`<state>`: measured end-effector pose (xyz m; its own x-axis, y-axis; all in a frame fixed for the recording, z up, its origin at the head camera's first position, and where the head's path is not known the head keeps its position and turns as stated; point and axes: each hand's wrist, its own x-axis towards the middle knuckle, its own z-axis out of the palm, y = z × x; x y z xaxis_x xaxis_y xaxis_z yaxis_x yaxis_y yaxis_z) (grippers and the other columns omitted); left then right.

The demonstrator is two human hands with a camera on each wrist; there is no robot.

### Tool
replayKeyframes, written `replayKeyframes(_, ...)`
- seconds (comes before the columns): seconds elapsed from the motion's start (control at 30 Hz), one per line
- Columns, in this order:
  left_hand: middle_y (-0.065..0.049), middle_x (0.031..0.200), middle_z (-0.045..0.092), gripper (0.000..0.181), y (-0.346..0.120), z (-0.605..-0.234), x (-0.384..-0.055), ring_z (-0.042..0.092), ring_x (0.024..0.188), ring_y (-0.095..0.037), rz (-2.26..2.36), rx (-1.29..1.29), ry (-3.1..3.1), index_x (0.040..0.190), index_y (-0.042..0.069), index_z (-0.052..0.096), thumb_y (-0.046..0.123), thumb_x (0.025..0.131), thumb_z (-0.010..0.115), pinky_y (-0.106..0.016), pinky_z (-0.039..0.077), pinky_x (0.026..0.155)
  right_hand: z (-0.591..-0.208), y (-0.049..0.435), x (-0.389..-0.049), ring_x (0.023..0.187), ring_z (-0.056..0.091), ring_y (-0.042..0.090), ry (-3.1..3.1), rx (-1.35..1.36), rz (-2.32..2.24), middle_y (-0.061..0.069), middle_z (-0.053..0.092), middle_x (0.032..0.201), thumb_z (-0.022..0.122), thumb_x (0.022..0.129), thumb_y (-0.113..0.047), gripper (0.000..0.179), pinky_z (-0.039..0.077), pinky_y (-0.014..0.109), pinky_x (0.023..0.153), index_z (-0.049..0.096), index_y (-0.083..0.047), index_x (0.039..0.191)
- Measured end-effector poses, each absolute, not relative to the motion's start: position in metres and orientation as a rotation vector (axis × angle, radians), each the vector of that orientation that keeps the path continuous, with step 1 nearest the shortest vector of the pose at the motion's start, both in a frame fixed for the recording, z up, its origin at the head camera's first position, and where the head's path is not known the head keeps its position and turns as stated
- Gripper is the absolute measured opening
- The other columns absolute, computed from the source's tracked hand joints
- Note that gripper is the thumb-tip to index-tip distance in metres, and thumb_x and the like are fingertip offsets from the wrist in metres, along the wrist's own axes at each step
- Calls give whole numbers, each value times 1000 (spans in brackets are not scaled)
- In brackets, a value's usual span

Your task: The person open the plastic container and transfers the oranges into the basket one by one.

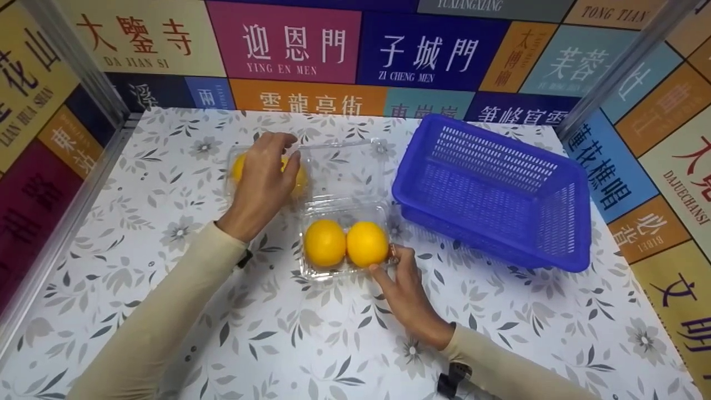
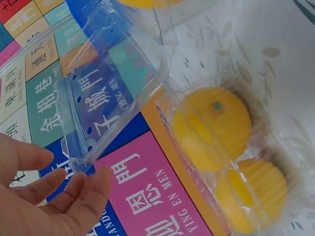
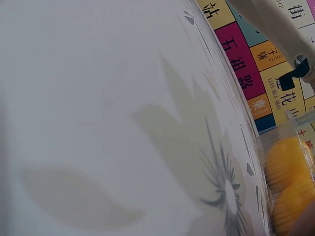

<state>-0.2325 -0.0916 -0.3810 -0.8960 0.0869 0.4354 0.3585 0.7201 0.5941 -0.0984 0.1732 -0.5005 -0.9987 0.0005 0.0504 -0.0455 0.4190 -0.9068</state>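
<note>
Two oranges [image 1: 325, 243] sit side by side in a clear plastic clamshell box [image 1: 309, 273], whose lid [image 2: 115, 93] stands raised at the back. My right hand [image 1: 408, 294] grips this box at its front right corner, thumb at the front and fingers along the side. To the left, a second clear box [image 2: 202, 88] holds more oranges [image 2: 211, 128], partly hidden in the head view by my left hand [image 1: 264, 178]. In the left wrist view, loosely bent left fingers [image 2: 93, 196] hover by a corner of the raised lid; contact cannot be told.
On the right of the table stands a blue perforated plastic basket [image 1: 489, 194] with nothing in it. The table carries a white cloth [image 1: 311, 344] with a leaf print. Panels [image 1: 289, 44] with lettering wall in the back and both sides.
</note>
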Motion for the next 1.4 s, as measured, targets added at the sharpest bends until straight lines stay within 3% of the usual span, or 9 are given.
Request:
replayKeyframes(0.17,-23,143,63,35,-91,-389,-230,58,134,-38,-987,-343,-2522,139,-4,67,12,107,66,-46,47,121,-499,172,-98,138,50,33,-2617,3,1675,16,57,144,71,104,-28,41,34,54,118,49,-8,132)
replayKeyframes(0.37,-26,157,51,45,-91,-400,-223,45,147,-40,-1014,-345,-2481,148,-6,60,13,107,63,-48,37,128,-496,173,-99,146,46,33,-2658,-40,1709,16,54,151,69,105,-29,43,30,55,124,47,-10,137)
replayKeyframes(1.17,-27,157,50,50,-91,-446,-176,45,147,-40,-1182,-361,-2407,151,-6,55,4,102,63,-52,37,127,-496,173,-99,146,46,33,-2664,-17,1700,18,53,150,70,106,-31,44,30,54,124,47,-8,135)
replayKeyframes(1.4,-25,169,39,67,-94,-455,-166,36,158,-37,-1348,-297,-2427,163,-4,41,3,100,63,-52,25,134,-495,172,-98,145,46,32,-2663,-35,1706,17,53,148,70,105,-30,43,31,53,123,47,-9,134)
